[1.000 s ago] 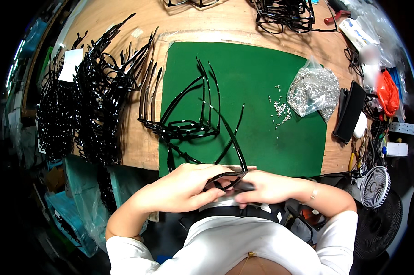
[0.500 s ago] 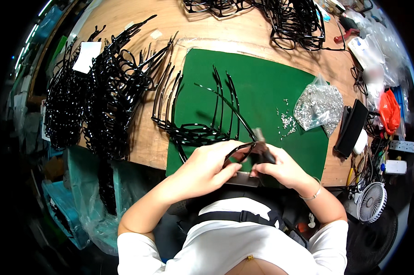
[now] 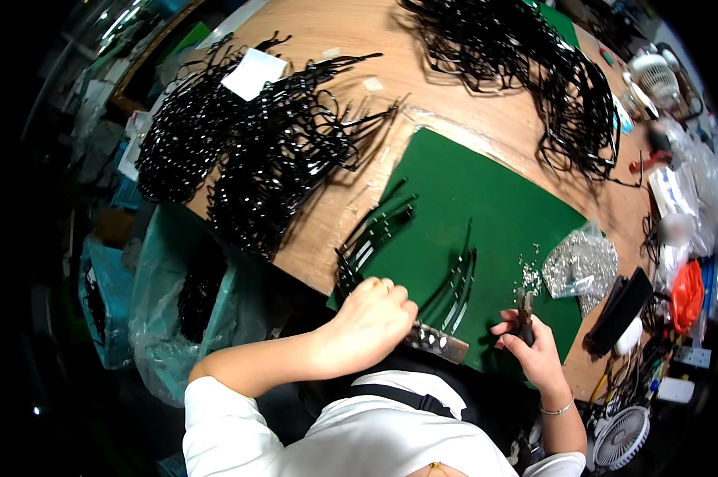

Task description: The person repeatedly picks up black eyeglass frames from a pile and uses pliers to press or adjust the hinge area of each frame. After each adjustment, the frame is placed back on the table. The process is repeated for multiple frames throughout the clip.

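Note:
My left hand (image 3: 373, 319) is closed, fingers curled down over a row of black eyeglass frames (image 3: 347, 274) near the table's front edge. Whatever its fingers hold is hidden beneath it. Temples of these frames stick up on both sides of the hand above the green mat (image 3: 486, 199). A shiny metal block (image 3: 446, 345) sits at the table edge, right of that hand. On the right, my right hand (image 3: 538, 350) is wrapped round dark-handled pliers (image 3: 524, 319), jaws pointing away from me. Small silvery bits (image 3: 529, 277) lie scattered just beyond the pliers.
A clear bag of silvery bits (image 3: 579, 262) rests on the mat's right side. Heaps of black eyeglass frames (image 3: 256, 167) fill the left, with more frames (image 3: 526, 56) at the back. A black case (image 3: 617, 312) and a small white fan (image 3: 621, 439) stand right.
My hands have moved apart: the left down over the row of frames, the right rightward with the pliers. The eyeglass frame between them is no longer held up there. The view has turned.

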### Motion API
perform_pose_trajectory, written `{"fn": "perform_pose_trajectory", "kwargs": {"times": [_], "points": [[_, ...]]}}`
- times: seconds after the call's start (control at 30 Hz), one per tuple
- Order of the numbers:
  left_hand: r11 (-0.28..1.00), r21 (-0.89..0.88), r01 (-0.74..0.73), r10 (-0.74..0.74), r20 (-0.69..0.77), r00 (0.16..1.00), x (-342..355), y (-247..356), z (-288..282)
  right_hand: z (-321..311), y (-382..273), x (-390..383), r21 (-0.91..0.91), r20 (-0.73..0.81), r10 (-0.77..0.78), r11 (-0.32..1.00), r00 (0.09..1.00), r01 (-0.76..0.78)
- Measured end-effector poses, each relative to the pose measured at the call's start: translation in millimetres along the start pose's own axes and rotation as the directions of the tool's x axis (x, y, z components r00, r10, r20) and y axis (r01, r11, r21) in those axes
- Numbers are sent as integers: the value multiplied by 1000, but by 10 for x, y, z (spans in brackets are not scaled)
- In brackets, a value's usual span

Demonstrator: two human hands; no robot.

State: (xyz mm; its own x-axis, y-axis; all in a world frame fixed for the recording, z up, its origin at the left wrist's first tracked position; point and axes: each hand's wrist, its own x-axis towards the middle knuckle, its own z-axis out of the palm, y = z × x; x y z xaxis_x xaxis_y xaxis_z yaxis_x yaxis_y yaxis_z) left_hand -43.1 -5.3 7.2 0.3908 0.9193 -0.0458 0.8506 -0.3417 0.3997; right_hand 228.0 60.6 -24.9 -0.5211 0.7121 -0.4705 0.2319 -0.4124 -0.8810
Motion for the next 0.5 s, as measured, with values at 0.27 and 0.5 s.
{"fn": "perform_pose_trajectory", "kwargs": {"times": [0.27, 0.5], "points": [[999, 37, 28, -15, -324, 946, -312, 23, -414, 186, 89, 229, -193, -10, -164, 968, 986, 159], [810, 433, 395, -92, -573, 815, -958, -851, -898, 243, 58, 222, -436, -39, -227, 880, 973, 187]]}}
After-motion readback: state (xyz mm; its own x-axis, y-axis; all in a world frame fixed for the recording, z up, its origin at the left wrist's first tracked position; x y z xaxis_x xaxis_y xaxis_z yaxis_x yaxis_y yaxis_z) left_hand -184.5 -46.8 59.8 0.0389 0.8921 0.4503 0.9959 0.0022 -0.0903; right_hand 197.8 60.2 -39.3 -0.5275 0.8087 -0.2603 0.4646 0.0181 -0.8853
